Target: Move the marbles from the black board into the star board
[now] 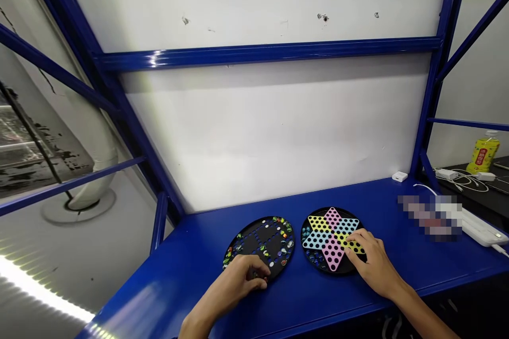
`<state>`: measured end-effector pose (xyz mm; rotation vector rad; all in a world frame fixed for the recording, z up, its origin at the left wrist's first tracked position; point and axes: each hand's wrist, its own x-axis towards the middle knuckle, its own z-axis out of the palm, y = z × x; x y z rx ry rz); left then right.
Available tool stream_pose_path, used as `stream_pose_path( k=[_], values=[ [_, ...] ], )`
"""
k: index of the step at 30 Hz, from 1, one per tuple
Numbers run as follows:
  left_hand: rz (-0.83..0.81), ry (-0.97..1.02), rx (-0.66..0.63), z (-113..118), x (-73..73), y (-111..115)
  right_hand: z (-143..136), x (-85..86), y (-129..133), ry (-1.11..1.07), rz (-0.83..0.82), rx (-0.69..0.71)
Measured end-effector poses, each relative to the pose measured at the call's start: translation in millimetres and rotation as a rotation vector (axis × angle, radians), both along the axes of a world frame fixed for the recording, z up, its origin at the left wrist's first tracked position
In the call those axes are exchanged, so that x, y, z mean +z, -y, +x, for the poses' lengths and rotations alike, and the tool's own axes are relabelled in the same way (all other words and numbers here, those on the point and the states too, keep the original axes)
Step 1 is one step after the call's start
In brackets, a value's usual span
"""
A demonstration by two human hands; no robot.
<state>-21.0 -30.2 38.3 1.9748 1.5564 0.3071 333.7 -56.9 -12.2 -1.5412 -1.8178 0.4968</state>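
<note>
You seem to be handling colourful glass marbles, left hand at the round black board, right hand at the round pastel-star board; either grip's hold is unclear; light fingertips needed.

Workshop or plain workroom, hard to say which: blue bench set in a blue metal frame, scarred white wall, power strip and white cables at right.
</note>
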Motion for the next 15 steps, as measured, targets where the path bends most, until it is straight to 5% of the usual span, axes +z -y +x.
stream_pose_path(
  k=[10, 13, 15],
  values=[
    [0.006, 0.211, 0.060, 1, 5.2, -3, -3, -1.9, 1, -0.178, 0.113, -0.090],
    [-0.040, 0.442, 0.099, 15, 4.6, 3, -24, 8.4, 12, -0.468, 0.123, -0.089],
    [-0.075, 0.582, 0.078, 31, 4.5, 9, -50, 16.5, 20, -0.809, -0.078, 0.070]
  ],
)
